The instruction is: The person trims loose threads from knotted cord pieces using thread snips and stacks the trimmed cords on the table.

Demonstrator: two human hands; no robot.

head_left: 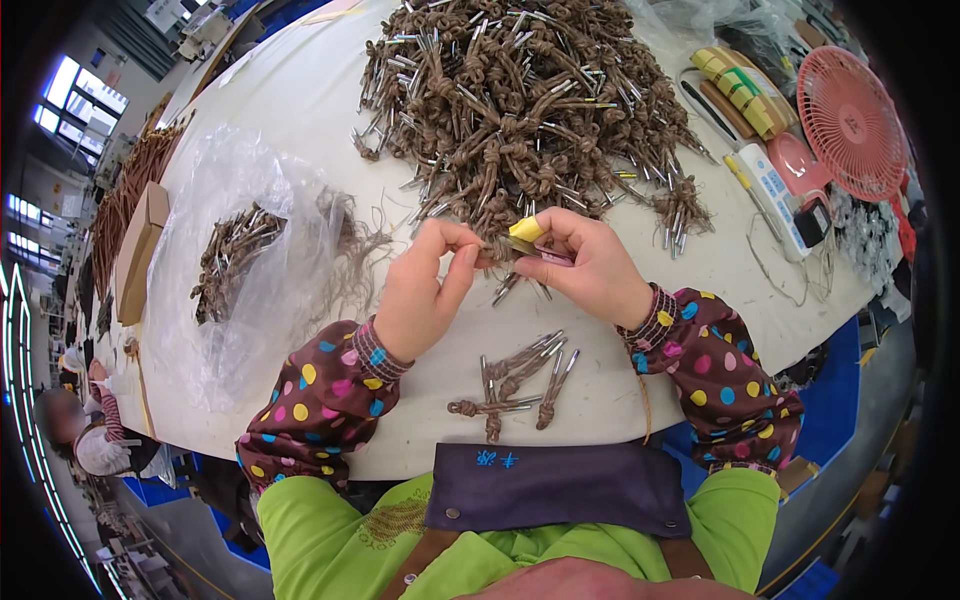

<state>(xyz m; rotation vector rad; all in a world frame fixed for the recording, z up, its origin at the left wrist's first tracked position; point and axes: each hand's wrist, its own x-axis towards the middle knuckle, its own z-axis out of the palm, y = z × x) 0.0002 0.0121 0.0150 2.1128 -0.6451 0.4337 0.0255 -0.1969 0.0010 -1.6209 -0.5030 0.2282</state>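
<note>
My left hand (425, 290) and my right hand (590, 265) meet above the white table (300, 90), both pinching one short brown knotted cord with metal-tipped ends (505, 285). The right hand also grips a small slim tool (545, 253), and its thumb wears a yellow cover (526, 229). Just beyond the hands lies a big heap of the same knotted cords (520, 100). A few cords (515, 380) lie separately on the table near my body.
A clear plastic bag (240, 260) with more cords sits to the left. At the right are a pink fan (850, 120), a white device (775, 190) and yellow tape rolls (745, 90). A cardboard box (140, 250) lies far left. Another person (85, 430) sits at lower left.
</note>
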